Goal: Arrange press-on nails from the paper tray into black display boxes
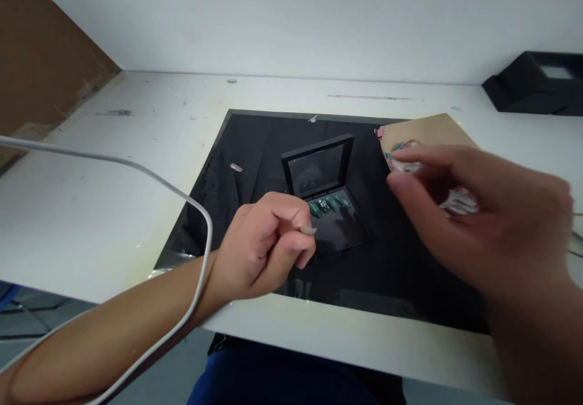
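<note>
My left hand (266,244) is closed, pinching a small pale press-on nail (308,230) between thumb and forefinger. Just beyond it lies a black case (341,232) with its windowed lid (317,168) raised. Several dark green press-on nails (328,204) sit in a row inside, one with a sparkly ornament; my fingers hide part of the row. On the right, slightly blurred, my right hand (492,223) is curled around crumpled clear plastic (461,201). Shiny teal and pink bits (403,153) show at its fingertips, too blurred to make out.
A black mat (264,138) covers the middle of the white table (113,211). One pale pink nail (236,167) lies at its left. Brown card or paper (423,129) is partly behind my right hand. A white cable (207,229) crosses my left forearm. A black box (537,83) stands back right.
</note>
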Demonstrator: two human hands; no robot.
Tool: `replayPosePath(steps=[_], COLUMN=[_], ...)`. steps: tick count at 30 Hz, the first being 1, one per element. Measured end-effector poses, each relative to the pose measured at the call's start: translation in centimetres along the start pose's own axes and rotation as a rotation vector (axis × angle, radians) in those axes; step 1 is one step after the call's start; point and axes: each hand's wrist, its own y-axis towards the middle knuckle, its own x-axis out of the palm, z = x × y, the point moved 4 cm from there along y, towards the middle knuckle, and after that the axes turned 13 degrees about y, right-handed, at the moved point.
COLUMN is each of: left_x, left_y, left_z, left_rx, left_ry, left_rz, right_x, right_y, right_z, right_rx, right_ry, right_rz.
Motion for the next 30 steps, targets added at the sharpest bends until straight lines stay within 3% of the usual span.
replayPosePath(steps=[3,7,15,21,30], left_x=[0.2,0.5,1.2,1.3,1.7], left_y=[-0.1,-0.3,0.0,0.3,0.3], left_z=[-0.4,-0.9,-0.6,-0.5,-0.1], left_rx=[-0.025,-0.070,-0.212,-0.294,-0.340], left_ry=[-0.009,-0.090,-0.282,-0.489,-0.727], left_rz=[-0.023,-0.020,-0.083,-0.050,-0.102], right_x=[0.9,1.6,3.0,2.6,2.1], right_y=[-0.4,-0.7,-1.5,-1.1,-0.9], right_z=[-2.5,-4.3,-4.0,-4.2,-4.8], right_rx=[-0.205,-0.222,-0.303,-0.292,-0.268], right_ry=[0.243,0.383,0.279,0.289,0.289], right_rz=[-0.176,-0.214,-0.241,-0.231,-0.246])
